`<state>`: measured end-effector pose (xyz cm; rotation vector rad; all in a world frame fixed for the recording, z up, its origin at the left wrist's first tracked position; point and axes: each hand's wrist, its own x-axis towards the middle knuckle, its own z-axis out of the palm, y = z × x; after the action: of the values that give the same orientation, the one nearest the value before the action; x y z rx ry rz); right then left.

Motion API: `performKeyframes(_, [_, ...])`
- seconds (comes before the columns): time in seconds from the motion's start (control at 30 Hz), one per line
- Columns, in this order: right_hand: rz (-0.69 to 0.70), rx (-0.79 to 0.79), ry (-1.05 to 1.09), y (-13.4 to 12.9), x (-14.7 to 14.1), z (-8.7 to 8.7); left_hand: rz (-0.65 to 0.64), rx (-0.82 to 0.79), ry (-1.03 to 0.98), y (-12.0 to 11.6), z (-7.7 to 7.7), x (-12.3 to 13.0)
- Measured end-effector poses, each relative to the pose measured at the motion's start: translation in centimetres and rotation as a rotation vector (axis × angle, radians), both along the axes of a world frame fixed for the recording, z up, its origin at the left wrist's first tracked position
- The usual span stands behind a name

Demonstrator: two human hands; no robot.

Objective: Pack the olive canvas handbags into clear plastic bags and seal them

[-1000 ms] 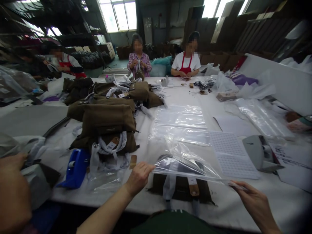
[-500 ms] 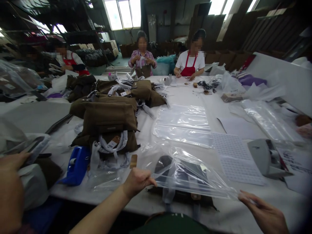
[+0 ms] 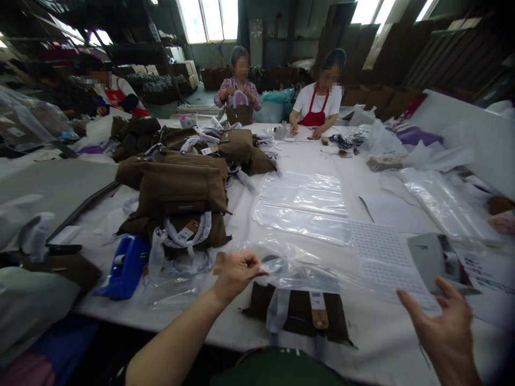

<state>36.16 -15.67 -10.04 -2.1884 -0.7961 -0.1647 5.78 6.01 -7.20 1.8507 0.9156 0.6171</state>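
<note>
My left hand [image 3: 238, 272] pinches the edge of a clear plastic bag [image 3: 306, 271], above the table's front part. That plastic lies over the upper part of a dark olive handbag [image 3: 295, 311], whose lower part is uncovered. A brown tag with a white label [image 3: 317, 311] rests on the handbag, beside a pale wrapped strap [image 3: 277, 310]. My right hand [image 3: 442, 327] is off to the right with its fingers spread, holding nothing, just below a grey tape dispenser [image 3: 438, 260].
Olive bags [image 3: 183, 185] are piled at the left behind a blue tape dispenser [image 3: 126, 265]. Flat plastic bags [image 3: 301, 206] and printed sheets [image 3: 388, 260] lie on the white table [image 3: 378, 343]. Two people [image 3: 240, 91] [image 3: 317, 104] work across the table; others are at the far left.
My right hand has let go of the plastic and opened. My left hand has risen with its edge, uncovering the lower handbag and tag. An arm at the left edge is gone.
</note>
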Motion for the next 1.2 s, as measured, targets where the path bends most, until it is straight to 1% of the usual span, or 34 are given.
performKeyframes(0.03, [0.149,0.062,-0.164,1.2,-2.3,1.6,-0.056,0.044,-0.023,-0.7,0.7,1.2])
performKeyframes(0.07, [0.418,0.053,-0.240,2.4,-4.7,3.3,-0.117,0.089,-0.040,-1.5,1.4,2.3])
performKeyframes(0.1, [0.678,0.032,-0.265,3.5,-6.8,4.8,-0.182,0.126,-0.048,-2.2,1.8,3.4])
performKeyframes(0.13, [0.880,0.005,-0.279,4.3,-8.5,6.0,-0.251,0.147,-0.045,-3.0,2.1,4.3])
performKeyframes(0.17, [1.001,-0.009,-0.272,4.7,-9.6,6.8,-0.331,0.162,-0.029,-3.6,2.2,5.0])
performKeyframes(0.2, [1.062,-0.021,-0.265,4.6,-9.9,7.1,-0.419,0.185,-0.001,-4.0,2.1,5.4])
performKeyframes(0.23, [1.064,-0.026,-0.264,4.0,-9.7,7.0,-0.511,0.221,0.044,-4.2,1.7,5.6])
performKeyframes(0.27, [1.022,-0.032,-0.263,3.0,-8.8,6.4,-0.597,0.272,0.102,-4.3,1.3,5.6])
performKeyframes(0.33, [0.852,-0.078,-0.246,0.1,-6.2,4.4,-0.717,0.383,0.230,-4.4,0.2,5.2])
performKeyframes(0.37, [0.749,-0.118,-0.223,-1.4,-4.8,3.1,-0.741,0.400,0.286,-4.5,-0.2,5.1])
performKeyframes(0.4, [0.642,-0.169,-0.196,-2.8,-3.6,1.8,-0.737,0.369,0.329,-4.7,-0.7,4.9])
performKeyframes(0.47, [0.473,-0.289,-0.140,-4.7,-2.4,-0.6,-0.697,0.203,0.369,-5.6,-1.3,4.8])
performKeyframes(0.53, [0.383,-0.398,-0.076,-5.6,-2.4,-2.2,-0.681,0.058,0.375,-6.8,-2.0,4.6])
performKeyframes(0.57, [0.347,-0.437,-0.026,-5.8,-2.7,-2.7,-0.701,0.039,0.380,-7.5,-2.4,4.3])
performKeyframes(0.63, [0.264,-0.484,0.100,-6.0,-3.3,-3.4,-0.786,0.091,0.431,-8.5,-3.6,3.3])
performKeyframes(0.7, [0.182,-0.501,0.192,-6.4,-3.3,-3.9,-0.856,0.173,0.553,-9.0,-5.1,1.9])
performKeyframes(0.73, [0.166,-0.498,0.194,-6.8,-3.1,-4.3,-0.863,0.197,0.614,-9.0,-5.7,1.3])
performKeyframes(0.77, [0.177,-0.482,0.157,-7.2,-2.8,-4.8,-0.842,0.207,0.654,-8.8,-6.3,0.7])
performKeyframes(0.8, [0.225,-0.452,0.089,-7.5,-2.6,-5.3,-0.802,0.203,0.666,-8.6,-6.6,0.2])
performKeyframes(0.83, [0.310,-0.421,0.015,-7.9,-2.5,-5.8,-0.748,0.197,0.654,-8.2,-6.8,-0.1])
performKeyframes(0.87, [0.408,-0.402,-0.048,-8.1,-2.5,-6.3,-0.687,0.195,0.628,-7.7,-6.8,-0.3])
performKeyframes(0.93, [0.581,-0.433,-0.089,-8.2,-3.1,-7.0,-0.588,0.230,0.572,-6.6,-6.3,-0.2])
performKeyframes(0.97, [0.637,-0.474,-0.076,-8.2,-3.6,-7.2,-0.567,0.257,0.543,-6.1,-5.8,0.0])
performKeyframes(1.0, [0.660,-0.519,-0.064,-8.1,-4.0,-7.2,-0.566,0.278,0.508,-5.6,-5.4,0.1])
performKeyframes(1.07, [0.632,-0.588,-0.090,-8.0,-4.5,-7.1,-0.566,0.273,0.433,-4.7,-4.5,0.5])
performKeyframes(1.1, [0.598,-0.614,-0.129,-7.9,-4.6,-7.0,-0.542,0.254,0.409,-4.4,-4.1,0.6])
performKeyframes(1.17, [0.505,-0.672,-0.225,-7.7,-4.4,-6.7,-0.440,0.247,0.407,-3.8,-3.5,0.7])
performKeyframes(1.2, [0.465,-0.701,-0.261,-7.6,-4.2,-6.6,-0.387,0.274,0.427,-3.5,-3.4,0.7])
